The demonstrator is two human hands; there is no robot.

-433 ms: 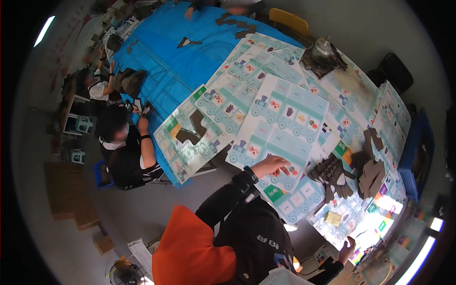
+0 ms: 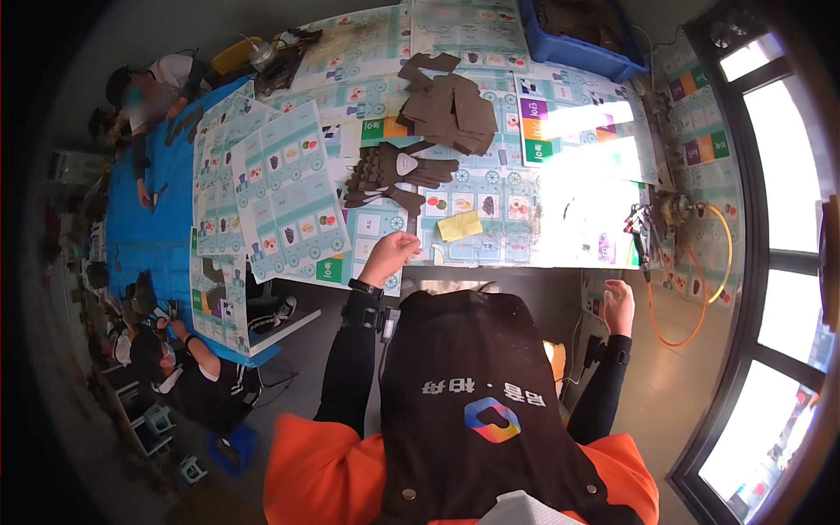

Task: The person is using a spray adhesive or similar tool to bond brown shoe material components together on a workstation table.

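My left hand (image 2: 392, 256) hovers at the table's front edge beside a printed sheet, its fingers loosely bent with nothing visible in them. My right hand (image 2: 619, 306) is off the right part of the front edge, fingers apart and slightly curled, holding nothing. Farther in from my left hand lies a fanned bundle of dark brown cut pieces (image 2: 372, 171), with a pale oval on one. Behind it rests a loose pile of flat brown pieces (image 2: 455, 109). A yellow pad (image 2: 459, 226) lies to the right of my left hand.
Printed sheets (image 2: 293, 188) overlap across the table. A blue crate (image 2: 582, 44) with brown pieces stands at the back. A tool with an orange hose (image 2: 696, 324) is at the right. People sit along a blue-covered table (image 2: 144, 236) at the left.
My view has swung to the right, so the brown pieces are now in front of me. My left hand no longer hangs over the printed sheet but is at the front edge.
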